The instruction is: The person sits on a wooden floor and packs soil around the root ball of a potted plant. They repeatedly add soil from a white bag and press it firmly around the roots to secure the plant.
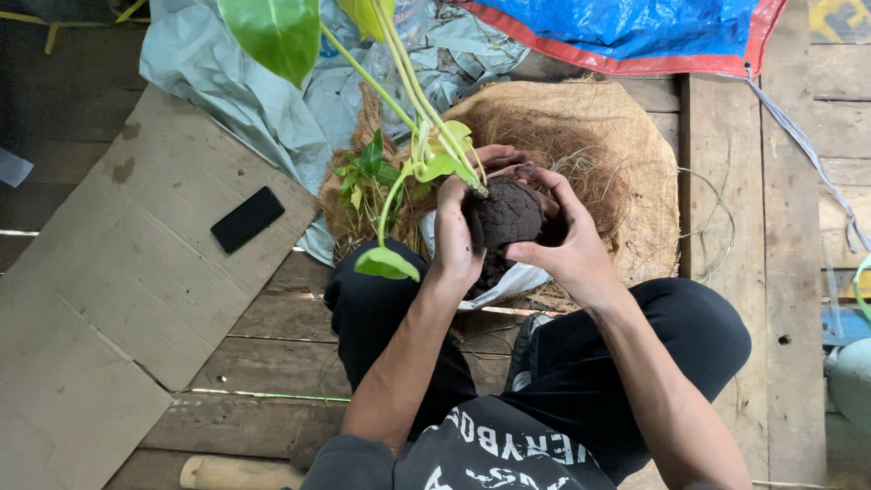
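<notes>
Both my hands cup a dark, round ball of soil (506, 216) at the base of a green plant. My left hand (454, 238) presses the ball's left side, fingers curled over it. On the right side, my right hand (564, 238) wraps around it. Pale green stems (399, 82) rise from the ball toward the camera, ending in large green leaves (277, 32). Below the ball lies a white plastic bag (508, 283) with dark soil in it. Behind the hands a brown coconut-fibre sheet (626, 136) lies on the wooden floor.
A flat cardboard sheet (118, 299) lies at the left with a black phone (247, 219) on it. A pale plastic sheet (236, 91) and a blue tarp with a red edge (635, 27) lie at the back. My knees in black trousers (689, 336) flank the work.
</notes>
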